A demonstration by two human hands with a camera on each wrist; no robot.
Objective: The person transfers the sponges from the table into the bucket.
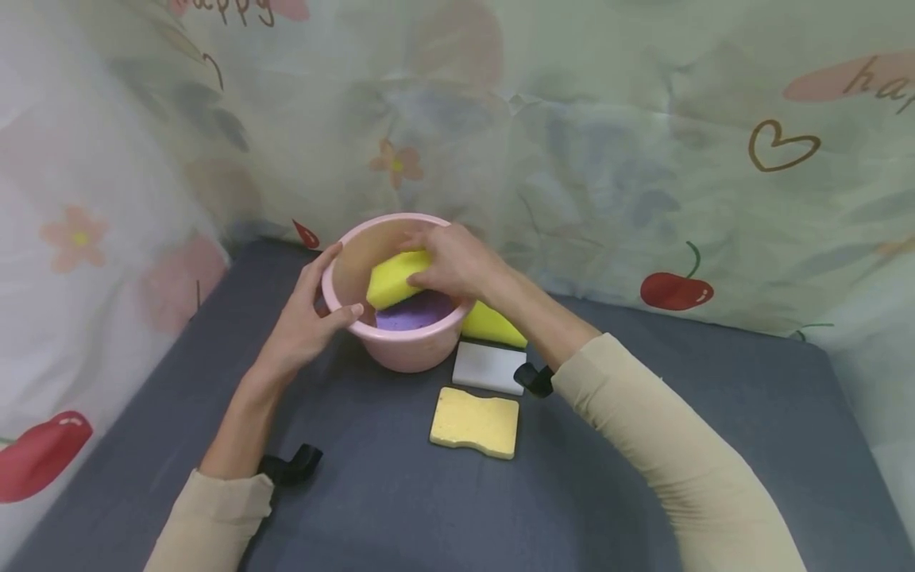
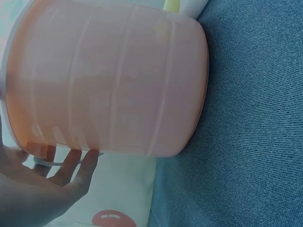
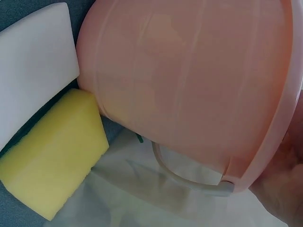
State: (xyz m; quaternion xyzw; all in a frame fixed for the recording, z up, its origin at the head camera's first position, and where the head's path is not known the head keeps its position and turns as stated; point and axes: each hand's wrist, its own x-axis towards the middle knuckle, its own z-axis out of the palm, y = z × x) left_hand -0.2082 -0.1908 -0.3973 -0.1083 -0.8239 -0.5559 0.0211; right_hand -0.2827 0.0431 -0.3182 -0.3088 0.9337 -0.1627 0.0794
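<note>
A pink plastic bucket (image 1: 409,349) stands upright near the back of the table. At its left side my left hand (image 1: 296,330) grips the rim, thumb over the edge and fingers along the outer wall; the left wrist view shows those fingers (image 2: 86,172) against the bucket. Inside the bucket's mouth, my right hand (image 1: 457,258) holds a bright yellow sponge (image 1: 391,284) between thumb and fingers, tilted. Below it in the bucket lies a purple sponge (image 1: 415,312). In the right wrist view the bucket wall covers most of the right hand (image 3: 279,177).
Right of the bucket, another yellow sponge (image 1: 493,326) lies partly behind the right forearm, with a white sponge (image 1: 488,368) in front of it. Nearer still is a pale yellow sponge (image 1: 475,423) with notched sides. A printed curtain (image 1: 572,183) hangs along the table's back edge.
</note>
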